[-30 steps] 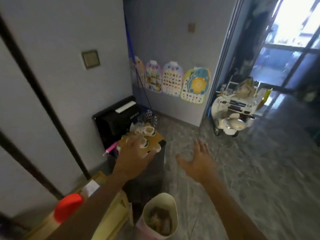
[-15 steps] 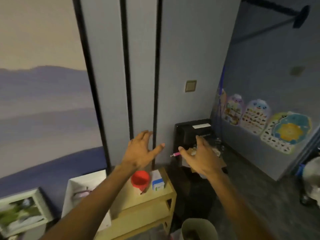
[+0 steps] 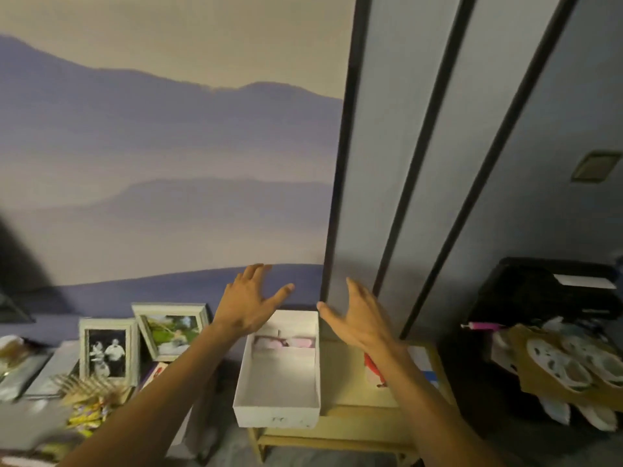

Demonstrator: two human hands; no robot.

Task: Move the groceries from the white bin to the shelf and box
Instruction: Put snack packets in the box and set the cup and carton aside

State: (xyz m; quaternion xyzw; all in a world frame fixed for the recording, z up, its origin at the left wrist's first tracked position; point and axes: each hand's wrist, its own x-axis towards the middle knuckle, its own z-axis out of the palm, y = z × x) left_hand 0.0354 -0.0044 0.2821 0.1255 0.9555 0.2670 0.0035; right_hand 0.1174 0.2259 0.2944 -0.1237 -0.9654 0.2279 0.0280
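A white bin (image 3: 305,369) sits low in the middle, at the left end of a small wooden shelf (image 3: 350,429). A pink pack (image 3: 285,342) lies at its far end. My left hand (image 3: 247,303) hovers open above the bin's far left corner, fingers spread. My right hand (image 3: 362,316) is open too, just right of the bin's far right corner. Behind my right forearm a red-capped item (image 3: 371,364) and a blue-and-white box (image 3: 424,365) rest on the shelf. A cardboard tray of white cups (image 3: 566,365) sits on a black box (image 3: 536,291) at the right.
Two framed photos (image 3: 111,352) (image 3: 170,330) lean against the mural wall on the left. In front of them lie snack packets (image 3: 87,404) and papers. Black vertical strips (image 3: 337,197) run down the grey wall behind the shelf.
The view has swung left from the black box to the white bin. Both hands have moved over the bin, empty; one second ago my left hand rested on the tray of cups.
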